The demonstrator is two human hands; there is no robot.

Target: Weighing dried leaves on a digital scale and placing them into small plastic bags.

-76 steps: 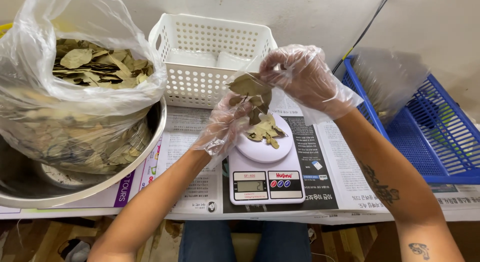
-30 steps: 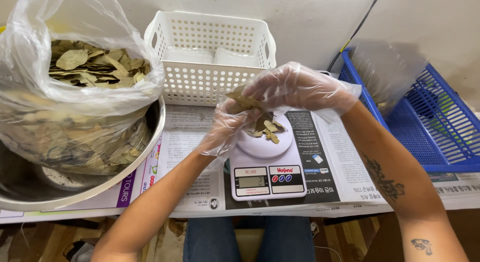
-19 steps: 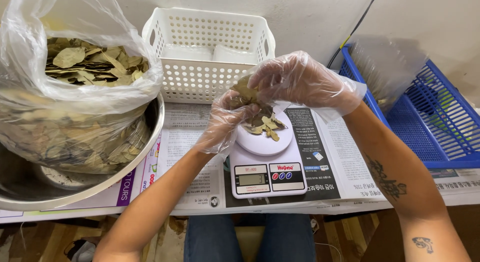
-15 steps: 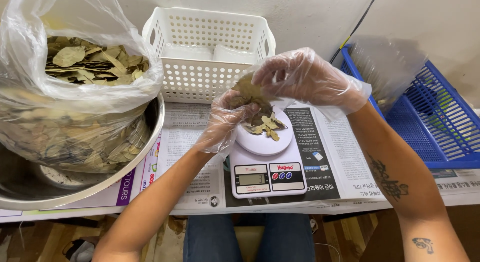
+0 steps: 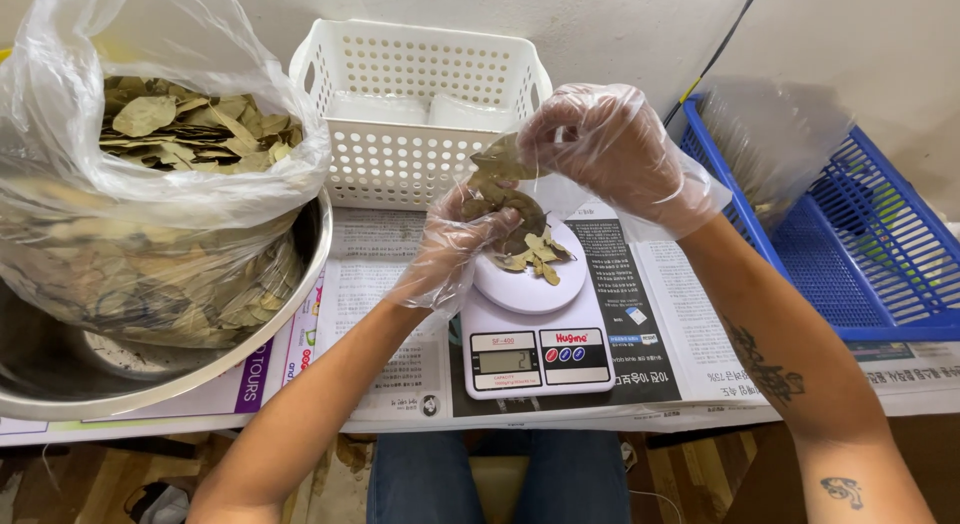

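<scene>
At the centre of the frame, above a small white kitchen scale (image 5: 537, 334), two hands in loose clear plastic gloves are working a bunch of dried brown-green leaves (image 5: 503, 196). The left hand (image 5: 452, 246) is gripping the lower part of the bunch, its fingers curled together around it, while the right hand (image 5: 600, 149) is pinching one leaf at the top between thumb and fingertips. A thin scatter of leaves (image 5: 540, 256) is already lying on the round weighing plate (image 5: 530, 294), covering only part of it, so the weighing is looking barely begun; the display is lit, its figure left unread here. At the upper left, a big clear bag of leaves (image 5: 150, 174) is sitting nearly full in a steel bowl (image 5: 290, 314), suggesting most of the stock is untouched. Behind the scale, a white perforated basket (image 5: 420, 114) is holding what look like pale packets, too blurred to tell. At the right, a blue mesh tray (image 5: 850, 264) is carrying a crumpled clear bag (image 5: 775, 149). Newspaper (image 5: 380, 284) is covering the table. Room is proving tight: bowl, basket and tray are hemming the scale on three sides, the bowl rim is overhanging the near table edge, and the only open space is lying toward the person's lap.
</scene>
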